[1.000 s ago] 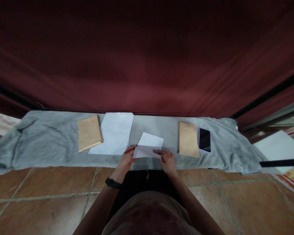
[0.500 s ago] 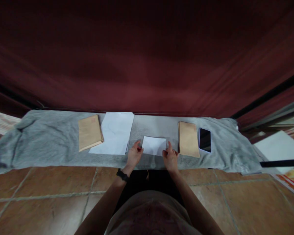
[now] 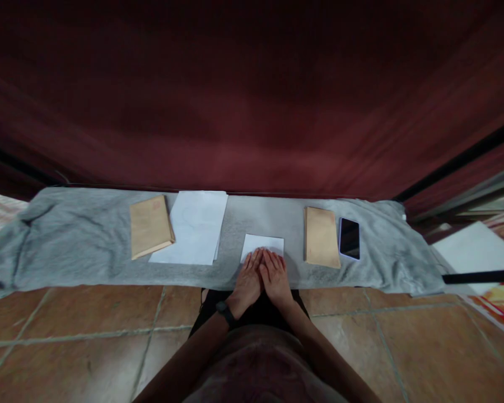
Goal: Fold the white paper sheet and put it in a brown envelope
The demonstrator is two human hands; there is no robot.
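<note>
A small white sheet of paper (image 3: 260,242), which looks folded, lies on the grey cloth in front of me. My left hand (image 3: 250,275) rests flat over its near edge, fingers stretched forward. Beside it, touching at the fingertips, my right hand (image 3: 274,275) lies flat on the same paper. Both hands cover the near part of the sheet. To the left are larger white sheets (image 3: 197,226), partly under a stack of brown envelopes (image 3: 149,226). On the right sits another stack of brown envelopes (image 3: 321,238).
A phone (image 3: 350,238) with a dark screen lies right of the right-hand envelopes. The grey cloth (image 3: 88,240) covers a long narrow surface. A dark red curtain (image 3: 252,140) hangs behind it. A white panel (image 3: 479,254) and a black bar (image 3: 483,277) stand at the far right.
Both hands have moved inward from the paper's left and right sides. They now lie together, flat over its near edge.
</note>
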